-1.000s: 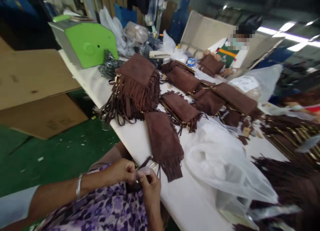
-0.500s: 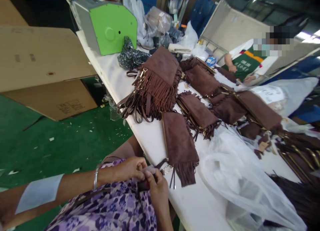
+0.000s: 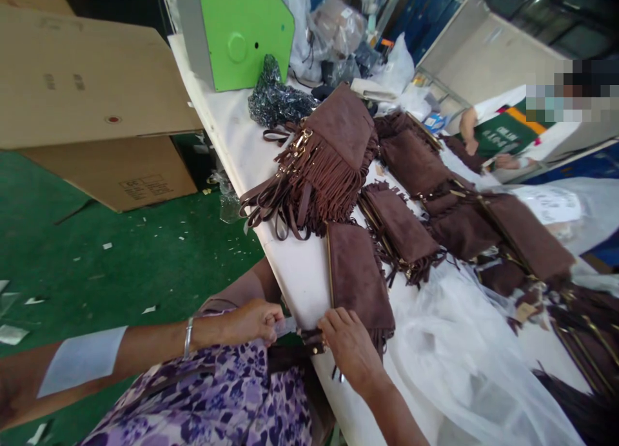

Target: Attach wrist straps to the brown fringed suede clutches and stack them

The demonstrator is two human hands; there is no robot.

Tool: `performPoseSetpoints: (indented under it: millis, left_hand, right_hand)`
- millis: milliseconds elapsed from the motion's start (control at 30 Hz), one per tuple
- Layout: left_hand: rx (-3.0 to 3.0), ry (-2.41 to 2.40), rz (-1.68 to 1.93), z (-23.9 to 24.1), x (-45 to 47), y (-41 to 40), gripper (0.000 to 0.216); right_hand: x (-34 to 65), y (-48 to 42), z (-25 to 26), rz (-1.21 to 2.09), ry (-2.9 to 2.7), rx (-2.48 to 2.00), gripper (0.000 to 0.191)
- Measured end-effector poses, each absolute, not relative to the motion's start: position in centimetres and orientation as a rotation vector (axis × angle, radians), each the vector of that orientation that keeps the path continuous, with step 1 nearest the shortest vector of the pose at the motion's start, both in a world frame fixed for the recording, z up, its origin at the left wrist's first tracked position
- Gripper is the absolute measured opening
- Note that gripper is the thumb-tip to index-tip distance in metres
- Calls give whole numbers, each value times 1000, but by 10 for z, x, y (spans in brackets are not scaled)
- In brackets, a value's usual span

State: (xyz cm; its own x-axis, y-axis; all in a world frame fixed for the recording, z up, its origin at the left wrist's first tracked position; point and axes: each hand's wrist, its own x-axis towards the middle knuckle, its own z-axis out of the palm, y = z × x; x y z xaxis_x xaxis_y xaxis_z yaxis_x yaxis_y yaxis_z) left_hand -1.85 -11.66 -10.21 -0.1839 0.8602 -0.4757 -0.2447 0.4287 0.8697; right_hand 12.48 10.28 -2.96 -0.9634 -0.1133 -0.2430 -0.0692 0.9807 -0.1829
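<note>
My left hand (image 3: 251, 320) is closed in a pinch on a small pale wrapping piece (image 3: 285, 327) at the table's near edge. My right hand (image 3: 351, 348) rests curled over the lower fringed end of a brown suede bag (image 3: 358, 275) lying flat on the white table (image 3: 227, 133), fingers on its dark strap clasp (image 3: 312, 341). The two hands sit a short gap apart. Past that bag lies a pile of fringed brown bags with loose straps (image 3: 319, 165).
A green and grey machine (image 3: 242, 30) stands at the table's far end by plastic bags. Cardboard boxes (image 3: 91, 104) sit on the green floor at left. White plastic sheeting (image 3: 464, 343) covers the table's right. More brown bags (image 3: 503, 230) spread toward another person (image 3: 503, 133) seated across.
The camera tilted down and left. My right hand moved away from my left hand onto the bag's fringed end; before, both hands pinched the small piece together.
</note>
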Motion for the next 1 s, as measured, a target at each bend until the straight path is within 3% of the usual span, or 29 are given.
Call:
performPoseSetpoints:
  millis: [100, 300, 567, 733, 1000]
  left_hand:
    - [682, 1466, 1075, -100, -22, -116, 20]
    - [616, 1472, 1077, -100, -17, -106, 15]
    - [783, 1695, 1002, -82, -7, -88, 8]
    - [978, 1854, 927, -80, -6, -87, 8]
    - [1163, 1940, 814, -83, -4, -86, 10]
  right_hand:
    - [125, 106, -28, -470, 2891, -75, 10]
    - [128, 106, -36, -749, 2899, 42, 37]
    - [129, 94, -42, -1083, 2907, 453, 12]
    - [129, 96, -37, -1218, 2796, 487, 13]
    - [126, 97, -34, -1172, 2754, 451, 16]
